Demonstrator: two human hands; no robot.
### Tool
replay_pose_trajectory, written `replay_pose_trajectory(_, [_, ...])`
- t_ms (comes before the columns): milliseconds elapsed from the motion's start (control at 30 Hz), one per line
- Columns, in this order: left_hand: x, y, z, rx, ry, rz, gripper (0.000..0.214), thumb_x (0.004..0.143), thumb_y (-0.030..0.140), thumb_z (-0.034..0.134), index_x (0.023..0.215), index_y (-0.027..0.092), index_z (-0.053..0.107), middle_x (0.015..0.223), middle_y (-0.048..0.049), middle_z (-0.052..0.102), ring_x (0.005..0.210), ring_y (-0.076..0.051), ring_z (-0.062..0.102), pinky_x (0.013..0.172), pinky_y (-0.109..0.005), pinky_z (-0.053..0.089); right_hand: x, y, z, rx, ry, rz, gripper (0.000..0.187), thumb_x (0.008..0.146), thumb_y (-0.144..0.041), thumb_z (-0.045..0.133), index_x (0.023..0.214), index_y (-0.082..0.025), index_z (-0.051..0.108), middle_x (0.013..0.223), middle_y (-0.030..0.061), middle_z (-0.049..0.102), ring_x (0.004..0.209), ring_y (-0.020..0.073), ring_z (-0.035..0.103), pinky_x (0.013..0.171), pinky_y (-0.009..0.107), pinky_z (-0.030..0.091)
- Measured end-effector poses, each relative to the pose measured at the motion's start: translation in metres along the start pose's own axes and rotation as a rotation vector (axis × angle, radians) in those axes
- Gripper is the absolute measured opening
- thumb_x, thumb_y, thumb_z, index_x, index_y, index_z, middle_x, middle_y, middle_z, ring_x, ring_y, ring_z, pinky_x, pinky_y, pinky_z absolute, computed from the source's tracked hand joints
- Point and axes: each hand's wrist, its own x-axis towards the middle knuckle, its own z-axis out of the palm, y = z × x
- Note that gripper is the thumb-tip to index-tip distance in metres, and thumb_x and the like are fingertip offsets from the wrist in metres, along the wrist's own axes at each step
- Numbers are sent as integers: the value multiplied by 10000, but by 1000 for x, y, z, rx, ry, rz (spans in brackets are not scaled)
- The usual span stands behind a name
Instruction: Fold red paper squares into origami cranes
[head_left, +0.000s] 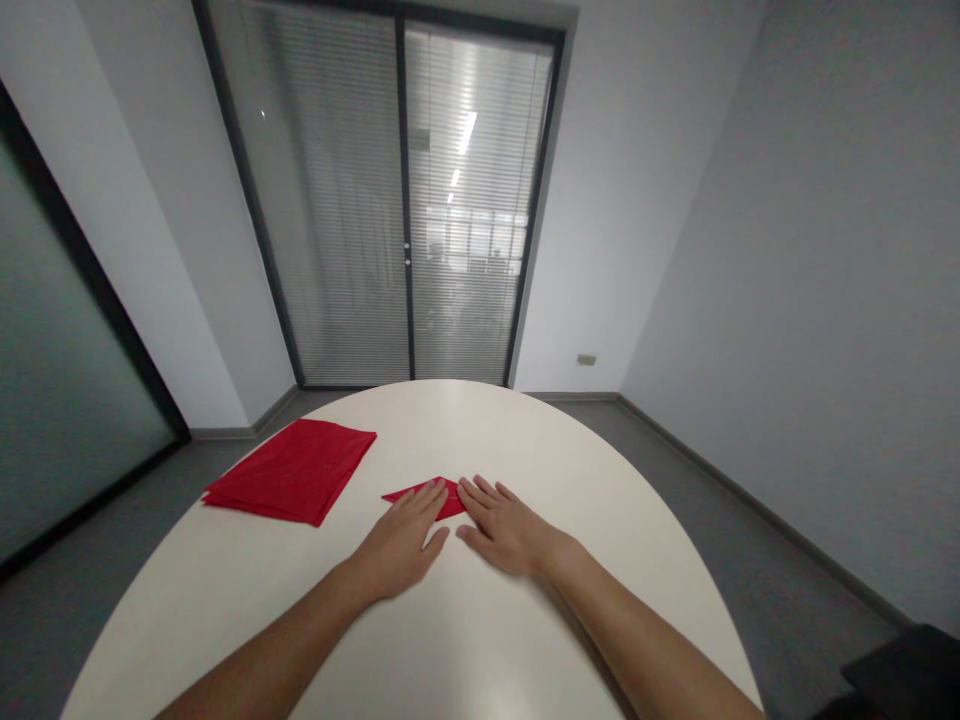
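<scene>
A small folded piece of red paper or cloth (pixel 451 503) lies flat on the white table, with a pointed corner showing at its left. My left hand (pixel 401 535) rests palm down on its left part, fingers stretched out. On the right part lies my right hand (pixel 506 525), also flat with its fingers extended. Both hands cover much of the red piece, so its full outline is hidden. I cannot tell for sure whether it is paper or cloth.
A stack of larger red sheets (pixel 296 470) lies at the table's left side, one edge at the rim. The round white table (pixel 450 420) curves away toward a glass door (pixel 409 200) with blinds. A dark object (pixel 907 670) stands at the lower right.
</scene>
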Motion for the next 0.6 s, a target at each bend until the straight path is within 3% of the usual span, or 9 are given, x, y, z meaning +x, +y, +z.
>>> replay_pose_trajectory(100, [1,-2,1,-8,10,-10,538,982,330,429,1486,143,410,1565,-139,379,1459,-256,339,1192,-479,318,-2,-4,-4,-93,55,37,628,1017,-452,333,1529,-86,342,1585,170,317,1474,337,267,1180,517,258])
replay_pose_trajectory(200, [1,-3,1,-33,15,-3,521,988,336,423,1477,156,430,1553,-129,404,1449,-253,359,1189,-482,325,-2,-10,-9,-231,158,68,490,981,-361,439,1364,-78,558,1451,195,513,1366,345,432,1110,472,358])
replay_pose_trajectory(300, [2,-5,1,-70,49,5,481,984,292,424,1447,174,477,1535,-109,439,1436,-236,386,1193,-461,329,1,-12,-13,-287,216,36,322,948,-292,497,1163,-132,675,1252,151,651,1167,290,577,972,381,450])
replay_pose_trajectory(433, [4,-6,2,-113,96,-3,444,986,259,408,1406,181,531,1504,-90,485,1409,-219,430,1183,-442,350,8,-5,-12,-237,236,18,267,968,-255,459,961,-187,717,999,83,708,955,216,626,836,303,457])
replay_pose_trajectory(600, [5,-4,-3,-153,112,-87,418,979,218,373,1311,179,623,1420,-74,582,1340,-200,520,1153,-404,393,12,7,-6,-72,283,60,264,973,-243,456,979,-197,716,949,58,705,925,186,631,806,268,442])
